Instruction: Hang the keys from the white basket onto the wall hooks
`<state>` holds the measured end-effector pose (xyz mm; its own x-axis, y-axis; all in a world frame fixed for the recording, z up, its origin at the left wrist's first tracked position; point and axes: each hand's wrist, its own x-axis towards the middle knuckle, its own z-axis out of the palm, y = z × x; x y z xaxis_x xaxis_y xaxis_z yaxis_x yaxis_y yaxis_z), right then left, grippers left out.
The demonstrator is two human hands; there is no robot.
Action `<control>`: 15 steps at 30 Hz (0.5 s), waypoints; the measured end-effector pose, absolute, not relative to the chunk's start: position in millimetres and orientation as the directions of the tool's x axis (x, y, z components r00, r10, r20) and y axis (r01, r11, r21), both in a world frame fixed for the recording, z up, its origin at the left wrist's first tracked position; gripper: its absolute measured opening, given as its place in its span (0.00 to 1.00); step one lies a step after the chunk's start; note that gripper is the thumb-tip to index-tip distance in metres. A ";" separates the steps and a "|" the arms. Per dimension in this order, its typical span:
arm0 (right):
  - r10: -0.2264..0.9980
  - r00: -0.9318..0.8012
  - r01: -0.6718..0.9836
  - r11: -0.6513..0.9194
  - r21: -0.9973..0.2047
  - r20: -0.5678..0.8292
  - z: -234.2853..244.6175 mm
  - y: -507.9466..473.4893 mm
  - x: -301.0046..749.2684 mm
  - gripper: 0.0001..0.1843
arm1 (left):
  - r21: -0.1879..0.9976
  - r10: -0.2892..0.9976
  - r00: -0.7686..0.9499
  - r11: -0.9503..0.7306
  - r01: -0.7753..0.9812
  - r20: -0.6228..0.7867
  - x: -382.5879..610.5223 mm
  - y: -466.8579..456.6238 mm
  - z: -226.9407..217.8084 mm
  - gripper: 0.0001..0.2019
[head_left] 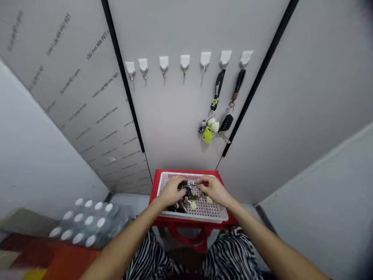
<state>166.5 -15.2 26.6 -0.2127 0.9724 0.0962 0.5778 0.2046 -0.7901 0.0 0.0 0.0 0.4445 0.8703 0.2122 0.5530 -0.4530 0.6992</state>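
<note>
Largest first: I record a smooth, hard, pale wall [171,128] behind the basket. Beneath the basket stands a red counter [154,191], smooth and apparently plastic. The basket [204,219] itself is white, rectangular, shallow and perforated; I judge it light, with a little flex at the rim.

Both hands are over the basket. The left hand [172,191] has its fingers curled around a dark bundle [189,190], above the left half of the basket. The right hand [215,190], towards the basket's right side, appears to pinch a metal ring [192,184] beside that bundle between thumb and finger. Blur prevents me from confirming whether the two are joined.

My handling assessment: the bundle should be light and loose, its parts liable to swing; the ring, stiff, slick and hardly fragile. The sound hold is the bundle's thick body in one hand, with the ring pinched at its edge.

At the basket's left end lies a dark, jumbled pile [178,208]. Smallest noted: a flat, pale yellow square [194,205] near the basket's middle, apparently thin.
</note>
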 end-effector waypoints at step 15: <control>0.937 -0.285 0.255 0.277 -0.927 0.201 96.5 5.2 162.4 0.10 | 0.967 0.898 0.367 -0.254 -0.015 0.241 45.9 3.4 61.9 0.14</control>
<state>162.4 5.2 96.5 -0.2846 0.9373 0.2015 0.2548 0.2765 -0.9266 45.9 3.4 61.9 0.3673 0.8982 0.2415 -0.0146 -0.2540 0.9671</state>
